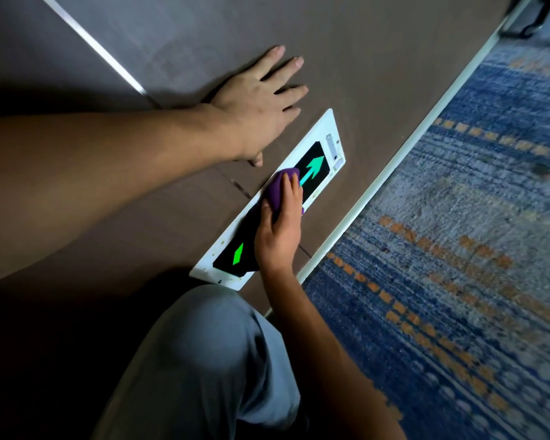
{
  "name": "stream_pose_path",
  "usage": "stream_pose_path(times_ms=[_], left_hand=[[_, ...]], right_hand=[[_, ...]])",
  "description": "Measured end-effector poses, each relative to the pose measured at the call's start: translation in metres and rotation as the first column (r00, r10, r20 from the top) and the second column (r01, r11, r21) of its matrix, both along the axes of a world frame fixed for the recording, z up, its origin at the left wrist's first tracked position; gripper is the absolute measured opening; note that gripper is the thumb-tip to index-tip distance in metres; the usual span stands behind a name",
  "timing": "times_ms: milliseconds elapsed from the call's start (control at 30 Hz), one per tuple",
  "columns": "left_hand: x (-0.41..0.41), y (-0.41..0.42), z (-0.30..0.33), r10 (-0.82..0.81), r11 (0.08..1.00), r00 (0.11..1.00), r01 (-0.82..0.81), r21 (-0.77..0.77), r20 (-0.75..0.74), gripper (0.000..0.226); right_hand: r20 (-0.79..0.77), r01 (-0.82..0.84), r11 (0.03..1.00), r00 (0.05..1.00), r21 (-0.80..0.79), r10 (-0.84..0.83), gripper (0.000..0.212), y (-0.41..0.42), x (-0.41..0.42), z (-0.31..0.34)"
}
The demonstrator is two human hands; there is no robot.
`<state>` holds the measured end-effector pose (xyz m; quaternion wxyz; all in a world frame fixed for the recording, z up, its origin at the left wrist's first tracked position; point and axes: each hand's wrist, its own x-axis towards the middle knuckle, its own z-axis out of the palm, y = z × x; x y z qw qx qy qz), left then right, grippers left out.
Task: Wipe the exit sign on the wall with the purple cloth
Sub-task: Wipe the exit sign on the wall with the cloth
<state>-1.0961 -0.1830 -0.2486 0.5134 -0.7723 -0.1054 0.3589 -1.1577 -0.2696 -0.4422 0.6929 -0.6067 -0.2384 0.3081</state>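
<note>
The exit sign (329, 128) is a long white-framed plate set low on the brown wall, with a black panel, a glowing teal arrow and a green shape. My right hand (278, 230) presses the bunched purple cloth (278, 187) against the middle of the black panel, just below the teal arrow. The hand covers most of the cloth and the centre of the sign. My left hand (261, 103) lies flat on the wall above the sign, fingers spread, holding nothing.
A white skirting strip (394, 163) runs along the wall's foot. Blue carpet (458, 281) with orange dashes spreads to the right. My bent knee in grey trousers (210, 350) is close below the sign. A metal strip (92, 47) crosses the wall.
</note>
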Motion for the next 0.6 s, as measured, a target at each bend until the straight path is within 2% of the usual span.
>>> stream_pose_path(times_ms=[300,600], left_hand=[[-0.047,-0.017,-0.012,0.008,1.000,0.999,-0.008,-0.009,0.046,0.106],[-0.063,-0.026,-0.004,-0.030,0.999,0.996,0.031,-0.016,0.083,0.103]], right_hand=[[0.051,0.080,0.996,0.996,-0.042,-0.078,0.057,0.024,0.035,0.005],[0.083,0.016,1.000,0.996,0.002,-0.017,0.060,-0.012,-0.025,0.011]])
